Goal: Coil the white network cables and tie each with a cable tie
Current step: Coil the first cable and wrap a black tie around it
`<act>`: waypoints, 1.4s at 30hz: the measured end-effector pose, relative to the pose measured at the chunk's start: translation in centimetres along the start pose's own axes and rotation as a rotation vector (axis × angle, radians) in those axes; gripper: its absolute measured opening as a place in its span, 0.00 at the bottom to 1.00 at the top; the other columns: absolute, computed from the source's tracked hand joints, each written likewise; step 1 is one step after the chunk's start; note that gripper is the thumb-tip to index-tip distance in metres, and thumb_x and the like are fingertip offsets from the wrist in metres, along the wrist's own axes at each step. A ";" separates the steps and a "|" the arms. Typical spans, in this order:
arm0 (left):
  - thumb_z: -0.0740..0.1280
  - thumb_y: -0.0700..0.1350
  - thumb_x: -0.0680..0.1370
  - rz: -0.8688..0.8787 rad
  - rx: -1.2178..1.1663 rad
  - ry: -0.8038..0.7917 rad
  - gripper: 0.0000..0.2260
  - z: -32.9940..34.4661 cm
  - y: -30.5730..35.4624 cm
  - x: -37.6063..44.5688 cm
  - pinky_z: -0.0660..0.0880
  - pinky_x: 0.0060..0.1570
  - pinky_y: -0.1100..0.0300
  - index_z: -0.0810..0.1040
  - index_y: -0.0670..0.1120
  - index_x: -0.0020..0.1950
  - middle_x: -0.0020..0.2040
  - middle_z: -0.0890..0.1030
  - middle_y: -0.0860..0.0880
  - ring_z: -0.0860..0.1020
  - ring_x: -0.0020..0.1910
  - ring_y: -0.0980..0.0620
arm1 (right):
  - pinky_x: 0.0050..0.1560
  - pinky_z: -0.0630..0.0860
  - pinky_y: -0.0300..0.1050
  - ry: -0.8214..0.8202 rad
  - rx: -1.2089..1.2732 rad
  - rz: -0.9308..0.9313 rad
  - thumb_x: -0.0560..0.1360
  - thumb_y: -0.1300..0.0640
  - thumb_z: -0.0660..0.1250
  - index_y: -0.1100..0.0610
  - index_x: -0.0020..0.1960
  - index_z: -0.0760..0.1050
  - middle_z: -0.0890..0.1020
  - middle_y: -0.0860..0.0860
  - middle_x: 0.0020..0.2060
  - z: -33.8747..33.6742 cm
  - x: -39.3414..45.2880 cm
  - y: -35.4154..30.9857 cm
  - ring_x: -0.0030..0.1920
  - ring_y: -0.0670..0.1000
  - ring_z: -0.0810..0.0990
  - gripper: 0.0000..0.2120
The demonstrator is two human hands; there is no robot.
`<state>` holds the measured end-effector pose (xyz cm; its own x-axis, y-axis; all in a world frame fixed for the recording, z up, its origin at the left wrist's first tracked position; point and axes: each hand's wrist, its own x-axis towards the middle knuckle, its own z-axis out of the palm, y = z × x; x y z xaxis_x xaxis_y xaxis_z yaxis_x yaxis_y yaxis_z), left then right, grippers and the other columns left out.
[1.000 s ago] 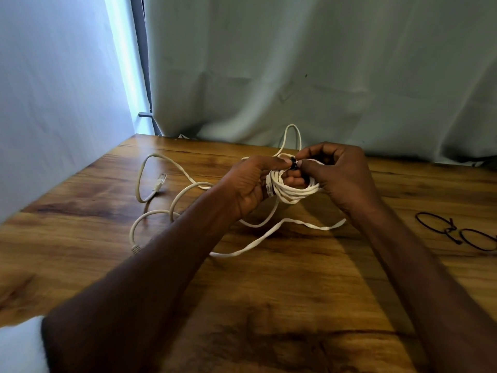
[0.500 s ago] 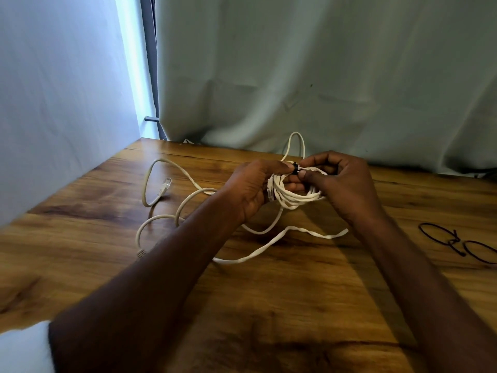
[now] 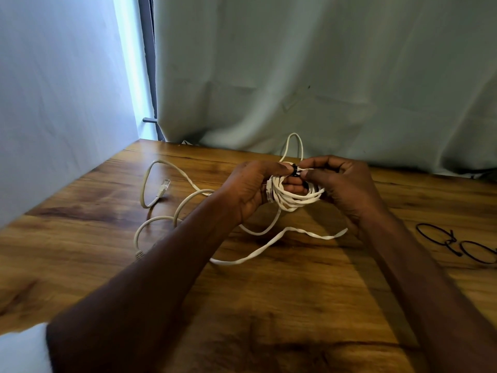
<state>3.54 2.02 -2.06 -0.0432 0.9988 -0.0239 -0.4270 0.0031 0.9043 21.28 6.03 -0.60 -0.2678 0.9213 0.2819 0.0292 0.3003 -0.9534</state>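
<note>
Loose end of a white cable (image 3: 172, 181) trails toward the left edge of the counter (image 3: 269, 305), one plug (image 3: 163, 186) lying flat there and a second plug (image 3: 139, 254) nearer me; these lengths look uncoiled and belong, as far as I can tell, to the work not yet done.

My left hand (image 3: 247, 192) holds the coil (image 3: 293, 197) above the middle of the counter, fingers curled through and around the turns, thumb on top. Grip is closed on the bundle. Note: keep it firm so the turns stay stacked while the tie closes.

The black cable tie (image 3: 295, 169) sits at the top of the coil, between both thumbs. Whether its tail is already through the head I cannot tell; too small.

My right hand (image 3: 341, 184) pinches the tie, fingertips narrow on it. Judgement: draw the tail straight, away from the head, snug but not crushing the cable. One loop (image 3: 294, 146) stands up behind the coil toward the back edge; tuck it in first or it may escape the band.

Spare ties (image 3: 457, 243) lie near the right edge, well apart.
</note>
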 end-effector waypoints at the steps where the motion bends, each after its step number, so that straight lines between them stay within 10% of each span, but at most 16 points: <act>1: 0.68 0.35 0.81 -0.001 0.001 0.004 0.13 0.1 0.0 0.0 0.86 0.44 0.53 0.80 0.31 0.64 0.53 0.85 0.34 0.86 0.41 0.44 | 0.40 0.83 0.41 0.000 -0.004 0.001 0.76 0.65 0.74 0.59 0.52 0.86 0.89 0.54 0.42 0.0 0.0 0.0 0.39 0.51 0.88 0.07; 23: 0.69 0.36 0.80 0.008 -0.024 0.006 0.15 -0.2 -0.3 0.4 0.84 0.43 0.54 0.79 0.31 0.65 0.51 0.85 0.35 0.86 0.42 0.44 | 0.44 0.85 0.43 0.043 0.011 -0.012 0.75 0.66 0.75 0.59 0.51 0.85 0.89 0.53 0.42 0.8 0.1 0.1 0.43 0.52 0.89 0.07; 29: 0.67 0.33 0.81 0.018 -0.160 0.125 0.11 0.6 -0.4 0.5 0.84 0.37 0.55 0.80 0.31 0.62 0.49 0.87 0.35 0.88 0.41 0.44 | 0.48 0.73 0.41 0.334 -0.696 -0.493 0.73 0.55 0.78 0.52 0.51 0.85 0.82 0.49 0.53 2.0 0.1 1.7 0.54 0.49 0.78 0.07; 42: 0.71 0.36 0.80 0.017 -0.131 0.131 0.13 1.2 -1.5 0.3 0.85 0.43 0.56 0.82 0.35 0.64 0.55 0.87 0.37 0.86 0.45 0.46 | 0.52 0.77 0.59 0.512 -1.007 -0.422 0.73 0.52 0.78 0.56 0.53 0.86 0.81 0.54 0.56 3.3 -0.7 1.5 0.56 0.59 0.77 0.11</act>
<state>5.21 2.33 -2.91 -0.1649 0.9836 -0.0726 -0.5390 -0.0282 0.8418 18.30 4.98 -2.64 -0.0311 0.6272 0.7782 0.8308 0.4491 -0.3287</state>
